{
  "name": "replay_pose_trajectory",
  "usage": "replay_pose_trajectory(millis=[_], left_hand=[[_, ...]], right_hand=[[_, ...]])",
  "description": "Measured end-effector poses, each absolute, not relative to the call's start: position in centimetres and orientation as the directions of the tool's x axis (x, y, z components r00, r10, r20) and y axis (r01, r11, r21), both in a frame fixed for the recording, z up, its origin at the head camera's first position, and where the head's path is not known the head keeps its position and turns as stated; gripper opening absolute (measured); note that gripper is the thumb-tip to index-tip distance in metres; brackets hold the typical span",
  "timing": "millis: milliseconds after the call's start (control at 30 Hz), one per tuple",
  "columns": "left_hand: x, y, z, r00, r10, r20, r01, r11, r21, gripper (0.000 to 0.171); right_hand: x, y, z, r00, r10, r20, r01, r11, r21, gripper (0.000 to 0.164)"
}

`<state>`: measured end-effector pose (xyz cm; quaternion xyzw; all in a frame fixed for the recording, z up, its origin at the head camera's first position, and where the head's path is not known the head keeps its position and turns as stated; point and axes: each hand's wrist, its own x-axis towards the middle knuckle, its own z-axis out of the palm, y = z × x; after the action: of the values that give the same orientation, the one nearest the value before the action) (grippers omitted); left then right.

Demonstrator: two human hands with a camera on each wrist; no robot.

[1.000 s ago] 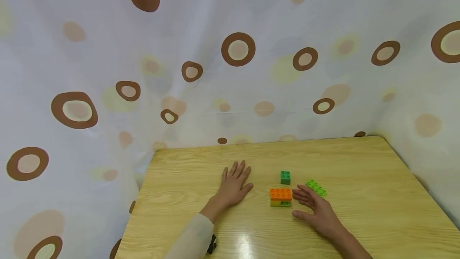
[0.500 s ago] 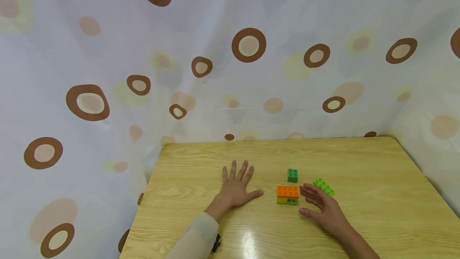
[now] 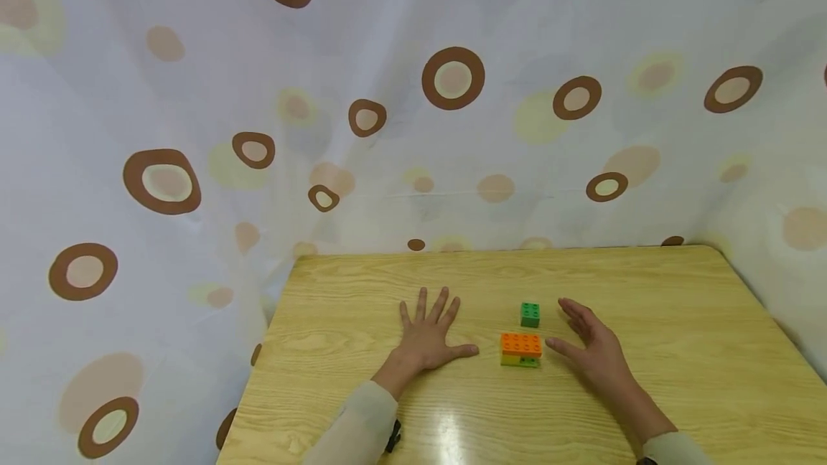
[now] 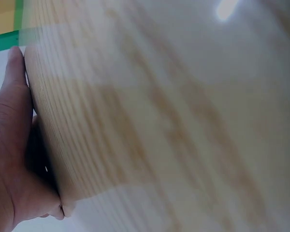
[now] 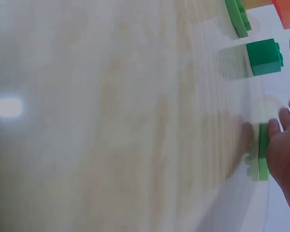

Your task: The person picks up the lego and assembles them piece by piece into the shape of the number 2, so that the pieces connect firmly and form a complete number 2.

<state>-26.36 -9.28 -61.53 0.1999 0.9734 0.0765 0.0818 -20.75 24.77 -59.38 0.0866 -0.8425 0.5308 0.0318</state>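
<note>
My left hand (image 3: 426, 343) rests on the table with its fingers spread, holding nothing. To its right stands a small stack with an orange brick (image 3: 520, 343) on top of a yellow brick (image 3: 510, 360) and a light green piece (image 3: 530, 362). Behind the stack sits a dark green square brick (image 3: 530, 314), also seen in the right wrist view. My right hand (image 3: 597, 354) is to the right of the stack, fingers extended and thumb apart. In the right wrist view a light green flat brick (image 5: 264, 154) lies close by those fingers; the hand hides it in the head view.
The wood-grain table (image 3: 362, 285) carries the bricks and both hands. A spotted white curtain (image 3: 388, 163) hangs behind it and at both sides. A dark band (image 3: 393, 436) shows at the left sleeve.
My right hand has moved forward and to the right, away from the stack and over the light green flat brick. The left hand's fingers have spread wider. The head view has shifted slightly.
</note>
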Motion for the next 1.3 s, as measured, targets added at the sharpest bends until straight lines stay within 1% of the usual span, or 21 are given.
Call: replay_pose_trajectory(millis=[100,200,333,433,600,700,800,933,1000,1067,1200,1300], left_hand=[[-26.3,-9.1,-61.3,-0.906,0.403,-0.133,0.380,0.910,0.167,0.110],[-26.2,-8.9,-61.1,-0.905,0.407,-0.126,0.386,0.908,0.161,0.112],[-26.0,-8.6,-60.9,-0.904,0.407,-0.133,0.385,0.909,0.162,0.114],[-25.9,-8.5,-60.5,-0.905,0.404,-0.130,0.384,0.910,0.154,0.115],[-25.8,-8.5,-60.0,-0.907,0.402,-0.123,0.385,0.912,0.144,0.114],[-25.9,-8.6,-60.0,-0.906,0.403,-0.131,0.383,0.910,0.156,0.113],[-26.1,-8.7,-60.2,-0.904,0.406,-0.133,0.387,0.910,0.147,0.113],[-26.2,-8.9,-60.5,-0.905,0.401,-0.138,0.384,0.913,0.135,0.113],[-26.2,-9.0,-60.4,-0.906,0.400,-0.139,0.382,0.913,0.142,0.113],[-26.3,-9.1,-60.6,-0.906,0.395,-0.154,0.374,0.915,0.148,0.113],[-26.3,-9.1,-60.6,-0.909,0.391,-0.148,0.371,0.918,0.143,0.114],[-26.2,-9.1,-60.5,-0.911,0.387,-0.141,0.369,0.919,0.137,0.114]], right_hand=[[-21.7,24.4,-59.4,-0.985,-0.107,0.134,-0.170,0.490,-0.855,0.097],[-22.7,24.2,-59.5,-0.983,-0.118,0.143,-0.184,0.507,-0.842,0.103],[-23.6,24.1,-59.7,-0.978,-0.137,0.155,-0.203,0.497,-0.843,0.104],[-24.2,24.1,-60.0,-0.968,-0.187,0.164,-0.238,0.505,-0.830,0.107],[-25.1,23.7,-60.4,-0.932,-0.287,0.221,-0.347,0.534,-0.770,0.108],[-25.5,23.4,-60.7,-0.917,-0.303,0.260,-0.393,0.570,-0.722,0.105],[-25.8,22.9,-60.8,-0.918,-0.295,0.267,-0.396,0.633,-0.665,0.105],[-26.0,22.3,-60.7,-0.936,-0.278,0.217,-0.353,0.718,-0.600,0.105],[-26.1,22.1,-60.7,-0.938,-0.279,0.205,-0.346,0.739,-0.578,0.099],[-26.2,21.8,-60.8,-0.938,-0.278,0.207,-0.347,0.741,-0.575,0.087],[-25.9,21.7,-60.8,-0.934,-0.267,0.237,-0.357,0.714,-0.603,0.056],[-25.8,21.7,-61.1,-0.929,-0.259,0.263,-0.369,0.686,-0.628,0.043]])
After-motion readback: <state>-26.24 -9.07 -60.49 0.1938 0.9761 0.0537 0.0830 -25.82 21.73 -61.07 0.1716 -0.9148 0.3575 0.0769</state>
